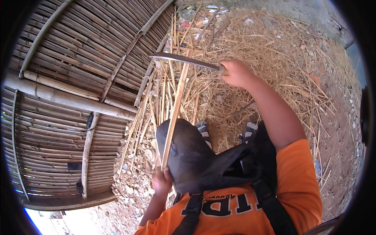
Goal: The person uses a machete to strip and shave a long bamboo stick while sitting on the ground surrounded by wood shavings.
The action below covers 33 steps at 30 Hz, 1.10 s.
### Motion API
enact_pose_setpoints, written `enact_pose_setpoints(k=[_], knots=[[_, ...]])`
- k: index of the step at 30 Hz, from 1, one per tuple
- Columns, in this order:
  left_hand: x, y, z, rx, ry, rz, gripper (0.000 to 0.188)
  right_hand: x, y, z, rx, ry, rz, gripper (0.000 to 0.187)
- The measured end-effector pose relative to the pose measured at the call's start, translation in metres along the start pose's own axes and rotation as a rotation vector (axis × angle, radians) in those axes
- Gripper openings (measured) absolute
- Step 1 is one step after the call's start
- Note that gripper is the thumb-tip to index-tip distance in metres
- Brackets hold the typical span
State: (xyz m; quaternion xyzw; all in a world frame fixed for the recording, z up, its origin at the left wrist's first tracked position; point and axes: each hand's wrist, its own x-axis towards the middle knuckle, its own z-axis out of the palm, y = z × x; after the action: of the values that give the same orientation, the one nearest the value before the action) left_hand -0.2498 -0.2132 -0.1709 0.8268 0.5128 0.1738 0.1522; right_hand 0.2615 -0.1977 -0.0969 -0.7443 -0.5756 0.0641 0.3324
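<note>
My left hand (161,180) is closed around the near end of a long split bamboo strip (177,102). The strip slants away from me across my dark-clad left knee (181,137). In my right hand (236,73), its arm stretched out ahead, is the handle of a machete (184,59). The long, slightly curved metal blade points left and crosses over the strip near its far end. From this angle I cannot tell whether blade and strip touch.
A bamboo slat wall (70,51) with poles rises on the left. Straw and bamboo shavings (243,43) cover the ground ahead, and several thin strips (143,117) lie beside my left knee. Bare reddish soil (337,137) is at the right. A grey wall (309,15) stands at the back.
</note>
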Motion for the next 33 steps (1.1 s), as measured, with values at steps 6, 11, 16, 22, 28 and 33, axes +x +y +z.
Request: enact_pose_setpoints(k=[6,11,16,22,28,33], knots=[[-0.001,0.009,-0.004,0.045,0.017,0.047,0.03,-0.012,-0.036,0.009,-0.094,-0.244,-0.249,0.014],[-0.006,0.01,-0.004,0.134,0.076,0.073,0.026,-0.017,-0.063,0.004,-0.173,-0.364,-0.329,0.016],[-0.005,0.022,-0.011,0.165,0.083,0.062,0.024,-0.004,-0.011,-0.004,-0.095,-0.071,-0.107,0.018],[-0.007,0.022,-0.008,0.188,0.079,0.05,0.022,-0.017,-0.056,0.003,-0.11,-0.338,-0.323,0.009],[-0.005,0.019,-0.008,0.175,0.072,0.057,0.02,-0.001,-0.021,-0.005,0.008,-0.361,-0.017,0.011],[-0.005,0.02,-0.008,0.171,0.063,0.045,0.02,-0.006,-0.015,-0.022,-0.072,-0.193,-0.007,0.012]])
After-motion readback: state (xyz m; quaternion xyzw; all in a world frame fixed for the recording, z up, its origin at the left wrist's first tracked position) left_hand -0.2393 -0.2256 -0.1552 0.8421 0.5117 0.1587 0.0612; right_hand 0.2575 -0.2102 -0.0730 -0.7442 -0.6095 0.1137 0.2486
